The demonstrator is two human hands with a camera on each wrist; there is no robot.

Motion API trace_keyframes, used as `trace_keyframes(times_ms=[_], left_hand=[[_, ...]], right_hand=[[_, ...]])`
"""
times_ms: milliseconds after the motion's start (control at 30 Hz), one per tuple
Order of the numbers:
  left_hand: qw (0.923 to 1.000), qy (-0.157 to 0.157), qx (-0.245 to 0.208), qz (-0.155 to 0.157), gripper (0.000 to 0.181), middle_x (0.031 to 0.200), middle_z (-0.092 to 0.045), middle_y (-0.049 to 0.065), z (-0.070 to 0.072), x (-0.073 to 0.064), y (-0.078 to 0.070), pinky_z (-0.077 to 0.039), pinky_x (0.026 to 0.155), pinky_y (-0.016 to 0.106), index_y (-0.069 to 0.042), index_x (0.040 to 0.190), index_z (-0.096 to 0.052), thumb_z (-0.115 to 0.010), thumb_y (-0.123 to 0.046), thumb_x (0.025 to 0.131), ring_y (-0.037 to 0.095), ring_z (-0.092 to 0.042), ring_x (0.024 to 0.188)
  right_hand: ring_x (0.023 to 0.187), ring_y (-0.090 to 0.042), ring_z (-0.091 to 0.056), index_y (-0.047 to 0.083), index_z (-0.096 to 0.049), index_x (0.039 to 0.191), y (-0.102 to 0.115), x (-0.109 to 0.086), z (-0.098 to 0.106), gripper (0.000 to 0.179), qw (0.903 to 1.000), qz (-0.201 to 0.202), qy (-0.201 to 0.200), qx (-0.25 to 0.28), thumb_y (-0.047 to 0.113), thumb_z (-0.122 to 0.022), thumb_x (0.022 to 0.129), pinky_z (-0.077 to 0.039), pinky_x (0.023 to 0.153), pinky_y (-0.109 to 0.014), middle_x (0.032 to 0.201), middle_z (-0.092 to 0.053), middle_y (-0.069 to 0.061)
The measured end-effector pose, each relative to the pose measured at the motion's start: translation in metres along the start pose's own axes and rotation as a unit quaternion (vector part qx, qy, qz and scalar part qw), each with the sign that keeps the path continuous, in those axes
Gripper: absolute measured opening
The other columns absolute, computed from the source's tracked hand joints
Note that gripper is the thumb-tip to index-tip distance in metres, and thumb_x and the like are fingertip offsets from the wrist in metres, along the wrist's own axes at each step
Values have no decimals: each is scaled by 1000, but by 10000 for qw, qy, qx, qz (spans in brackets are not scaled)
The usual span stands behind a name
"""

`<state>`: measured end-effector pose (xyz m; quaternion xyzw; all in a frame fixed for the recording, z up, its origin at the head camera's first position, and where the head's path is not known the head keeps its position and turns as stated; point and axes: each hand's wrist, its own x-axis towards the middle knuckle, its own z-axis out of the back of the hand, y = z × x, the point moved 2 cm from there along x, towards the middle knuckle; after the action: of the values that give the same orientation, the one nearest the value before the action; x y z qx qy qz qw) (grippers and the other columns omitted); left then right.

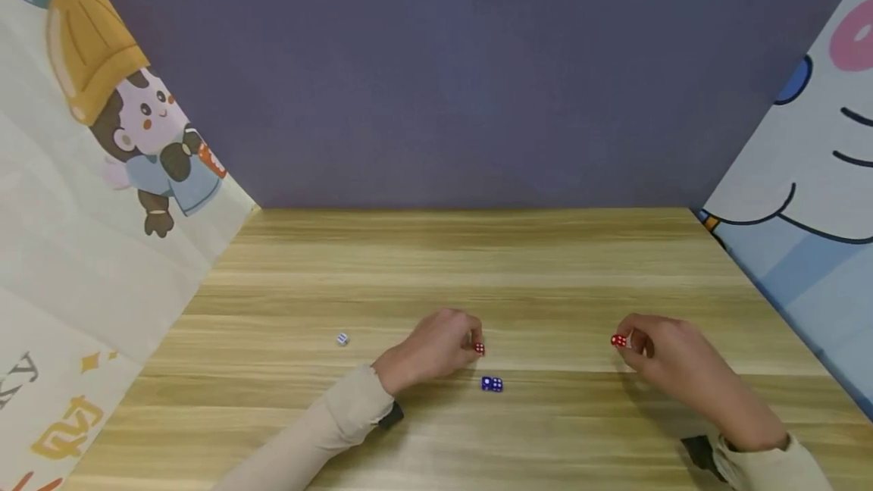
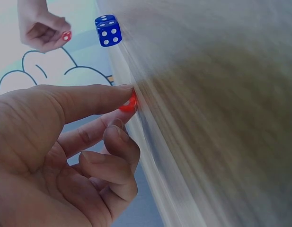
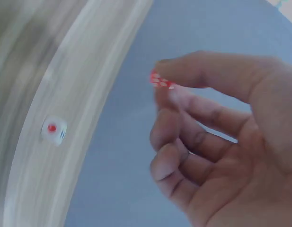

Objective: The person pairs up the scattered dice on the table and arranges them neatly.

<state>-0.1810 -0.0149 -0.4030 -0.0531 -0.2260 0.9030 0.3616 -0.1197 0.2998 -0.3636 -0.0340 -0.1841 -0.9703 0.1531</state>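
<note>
My left hand [image 1: 436, 343] pinches a red die [image 1: 480, 348] between thumb and index finger, low over the wooden table. In the left wrist view this red die [image 2: 128, 102] shows only in part, its rest covered by the fingertips. My right hand [image 1: 671, 351], farther right, holds another red die [image 1: 618, 340] at the tips of thumb and index finger. It is raised off the tabletop, and in the right wrist view the die [image 3: 161, 81] is blurred. Just in front of the left fingertips, two dark blue dice [image 1: 492, 384] sit side by side on the wood.
A white die [image 1: 342, 339] lies on the wooden table [image 1: 273, 264] to the left of my left hand. Behind the table stands a plain grey-purple panel [image 1: 477, 82]. Printed cloths flank it, with a cartoon child [image 1: 160, 142] on the left one.
</note>
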Motion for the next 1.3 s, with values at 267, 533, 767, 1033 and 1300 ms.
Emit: trace_keyframes(times_ms=[267, 533, 767, 1033, 1300], left_hand=[[10000, 9, -35, 22, 8, 72, -59, -13, -1, 0, -1, -43, 53, 18, -17, 84, -72, -78, -11, 83, 1, -51, 60], [10000, -57, 43, -67, 7, 74, -62, -12, -1, 0, -1, -43, 54, 17, -17, 85, -72, -78, -13, 83, 0, -51, 61], [9995, -55, 296, -42, 9, 76, -64, -12, -2, 2, -2, -43, 58, 16, -17, 84, -72, -79, -12, 81, 1, -53, 65], [9996, -67, 283, -47, 9, 75, -64, -11, -4, 2, -3, -43, 57, 14, -15, 84, -72, -79, -11, 79, 1, -53, 64], [9994, -187, 101, -281, 7, 68, -59, -11, -3, 2, -2, -42, 53, 14, -12, 82, -71, -77, -9, 81, 1, -51, 59]], right_hand=[[63, 2, -51, 15, -70, 97, 31, 25, -5, 12, 9985, 408, 290, 239, 9, -74, 87, -43, 53, -24, 75, -59, 14], [61, 3, -49, 15, -71, 92, 59, 53, -27, 7, 9911, 1110, 610, 412, 10, -74, 88, -44, 53, -22, 74, -58, 15], [61, 2, -50, 15, -68, 89, 77, 69, -55, 9, 9785, 1620, 1075, 692, 12, -76, 86, -45, 54, -22, 73, -58, 14], [59, 2, -47, 15, -67, 83, 88, 82, -76, 13, 9712, 1933, 1255, 606, 7, -76, 84, -43, 54, -21, 69, -55, 14], [53, 1, -40, 16, -64, 79, 97, 86, -87, 17, 9662, 1937, 1405, 960, 2, -72, 86, -37, 49, -19, 63, -51, 12]])
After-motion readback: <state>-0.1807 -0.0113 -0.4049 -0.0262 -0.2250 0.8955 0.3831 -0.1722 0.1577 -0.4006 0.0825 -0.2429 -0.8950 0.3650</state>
